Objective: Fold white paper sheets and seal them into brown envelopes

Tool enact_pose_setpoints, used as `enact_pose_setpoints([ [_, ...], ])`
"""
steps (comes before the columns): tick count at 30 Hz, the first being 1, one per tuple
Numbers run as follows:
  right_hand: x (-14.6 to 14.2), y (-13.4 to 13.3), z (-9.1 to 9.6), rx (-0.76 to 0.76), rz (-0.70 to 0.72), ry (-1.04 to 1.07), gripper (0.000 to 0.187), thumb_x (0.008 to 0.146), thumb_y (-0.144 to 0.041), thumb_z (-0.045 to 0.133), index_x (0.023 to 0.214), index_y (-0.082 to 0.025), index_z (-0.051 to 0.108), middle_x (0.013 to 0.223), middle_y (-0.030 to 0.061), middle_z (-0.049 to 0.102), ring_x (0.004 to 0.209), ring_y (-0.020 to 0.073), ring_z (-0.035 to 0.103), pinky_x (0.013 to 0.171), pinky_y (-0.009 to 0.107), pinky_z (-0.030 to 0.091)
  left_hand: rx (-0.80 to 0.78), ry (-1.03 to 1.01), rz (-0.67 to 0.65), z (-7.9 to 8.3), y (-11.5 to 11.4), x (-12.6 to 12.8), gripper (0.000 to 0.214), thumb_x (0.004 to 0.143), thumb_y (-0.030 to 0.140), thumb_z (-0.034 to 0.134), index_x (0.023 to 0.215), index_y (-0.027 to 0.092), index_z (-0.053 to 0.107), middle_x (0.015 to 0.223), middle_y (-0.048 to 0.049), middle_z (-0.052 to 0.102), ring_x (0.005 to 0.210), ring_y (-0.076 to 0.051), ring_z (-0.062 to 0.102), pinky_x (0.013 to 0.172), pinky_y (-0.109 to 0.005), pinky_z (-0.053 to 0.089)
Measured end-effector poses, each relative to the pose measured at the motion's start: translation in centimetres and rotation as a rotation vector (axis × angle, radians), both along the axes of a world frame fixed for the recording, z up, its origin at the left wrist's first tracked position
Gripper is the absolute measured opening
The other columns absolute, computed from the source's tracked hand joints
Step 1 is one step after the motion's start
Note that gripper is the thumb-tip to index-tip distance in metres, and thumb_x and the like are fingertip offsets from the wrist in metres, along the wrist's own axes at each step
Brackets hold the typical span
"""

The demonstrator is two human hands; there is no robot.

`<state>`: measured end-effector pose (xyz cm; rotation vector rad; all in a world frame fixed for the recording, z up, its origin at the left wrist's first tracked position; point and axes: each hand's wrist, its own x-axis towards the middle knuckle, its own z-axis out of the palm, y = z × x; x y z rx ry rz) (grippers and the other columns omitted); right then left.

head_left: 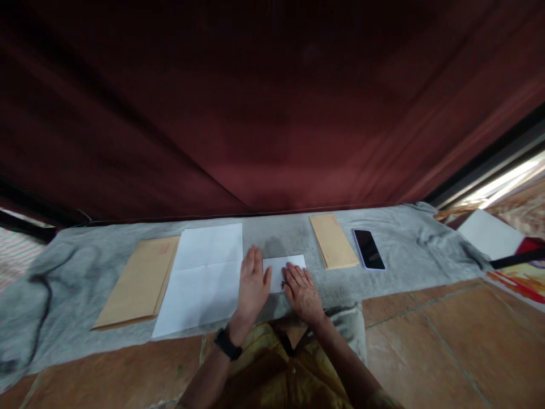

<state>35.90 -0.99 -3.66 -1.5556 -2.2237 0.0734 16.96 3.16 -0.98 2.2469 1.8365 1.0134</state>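
Observation:
A small folded white paper (284, 267) lies on the grey cloth (395, 250) just in front of me. My left hand (252, 284) lies flat at the paper's left edge, fingers stretched out and together, a dark watch on the wrist. My right hand (301, 289) rests flat on the paper's lower right part, fingers spread. Neither hand grips anything. To the left lies a large white sheet (201, 277) with fold creases.
A stack of large brown envelopes (139, 282) lies left of the white sheet. A narrower brown envelope (332, 241) and a dark phone (368, 249) lie to the right. A dark red curtain (272, 113) hangs behind. Tiled floor (460, 341) and coloured papers (511, 255) are at right.

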Motion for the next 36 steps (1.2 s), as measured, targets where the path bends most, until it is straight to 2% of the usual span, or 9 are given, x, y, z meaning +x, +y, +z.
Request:
enact_pose_setpoints([
  [2,-0.1,0.0,0.0,0.004,-0.003,0.006,0.046,0.104,-0.031,0.043,0.149,-0.021,0.050,0.155,0.0074,0.049,0.144,0.0232,0.045,0.123,0.045,0.030,0.059,-0.088,0.092,1.4,1.1,-1.3,0.062,0.100,0.034,0.046,0.156,0.012,0.031,0.161,-0.0209,0.037,0.149,-0.032,0.036,0.119,-0.053,0.038],
  [4,-0.2,0.0,0.1,0.008,-0.009,0.009,0.046,0.104,-0.030,0.044,0.148,-0.021,0.050,0.154,0.0079,0.051,0.144,0.0229,0.045,0.123,0.045,0.030,0.066,-0.085,0.081,1.7,1.2,-2.0,0.055,0.101,0.032,0.043,0.153,0.013,0.038,0.156,-0.0196,0.045,0.146,-0.031,0.042,0.117,-0.052,0.041],
  [9,-0.2,0.1,-0.1,0.006,-0.006,0.018,0.045,0.104,-0.029,0.044,0.147,-0.020,0.052,0.153,0.0091,0.052,0.144,0.0236,0.045,0.122,0.046,0.032,-0.055,0.162,-0.186,-1.4,-2.8,0.1,0.045,0.102,0.027,0.040,0.143,0.014,0.051,0.147,-0.0161,0.056,0.140,-0.027,0.050,0.116,-0.050,0.044],
  [14,0.1,0.1,-0.3,0.007,-0.009,0.029,0.047,0.102,-0.028,0.046,0.149,-0.022,0.050,0.153,0.0093,0.052,0.144,0.0244,0.045,0.122,0.049,0.032,-0.096,0.326,-0.263,-3.2,-6.1,1.8,0.054,0.101,0.032,0.045,0.151,0.013,0.042,0.155,-0.0160,0.048,0.148,-0.027,0.039,0.118,-0.049,0.041],
  [17,0.6,0.0,-0.4,0.011,-0.037,0.025,0.048,0.102,-0.027,0.045,0.150,-0.021,0.049,0.153,0.0096,0.051,0.145,0.0257,0.043,0.122,0.051,0.031,-0.087,0.392,-0.282,-3.0,-6.3,1.4,0.058,0.099,0.034,0.050,0.152,0.012,0.041,0.157,-0.0171,0.045,0.149,-0.028,0.037,0.118,-0.049,0.041],
  [22,2.3,-0.5,-0.8,0.003,-0.120,0.012,0.048,0.102,-0.024,0.043,0.149,-0.018,0.048,0.153,0.0109,0.051,0.143,0.0286,0.045,0.120,0.052,0.032,-0.087,0.457,-0.300,-2.3,-6.4,1.2,0.061,0.095,0.035,0.060,0.152,0.023,0.042,0.161,-0.0150,0.039,0.150,-0.031,0.035,0.118,-0.051,0.040],
  [28,4.3,-0.6,-0.9,0.024,-0.143,0.048,0.049,0.103,-0.022,0.039,0.152,-0.016,0.045,0.152,0.0127,0.052,0.143,0.0278,0.045,0.119,0.052,0.036,-0.082,0.437,-0.306,-2.0,-6.6,1.4,0.061,0.097,0.036,0.058,0.154,0.025,0.040,0.162,-0.0145,0.038,0.150,-0.030,0.034,0.119,-0.051,0.038],
  [31,3.8,-0.7,-0.5,0.036,-0.105,0.076,0.050,0.103,-0.022,0.037,0.152,-0.014,0.045,0.152,0.0143,0.052,0.145,0.0272,0.044,0.119,0.052,0.037,-0.091,0.429,-0.309,-2.0,-6.6,1.4,0.060,0.097,0.036,0.056,0.154,0.025,0.040,0.163,-0.0142,0.037,0.151,-0.030,0.033,0.120,-0.051,0.036],
  [36,1.4,-2.3,-0.1,-0.028,0.119,0.044,0.050,0.104,-0.027,0.040,0.153,-0.015,0.043,0.154,0.0118,0.050,0.145,0.0235,0.043,0.121,0.048,0.035,-0.093,0.439,-0.307,-2.2,-6.7,1.4,0.059,0.097,0.037,0.054,0.152,0.019,0.043,0.163,-0.0159,0.035,0.152,-0.030,0.031,0.122,-0.051,0.034],
])
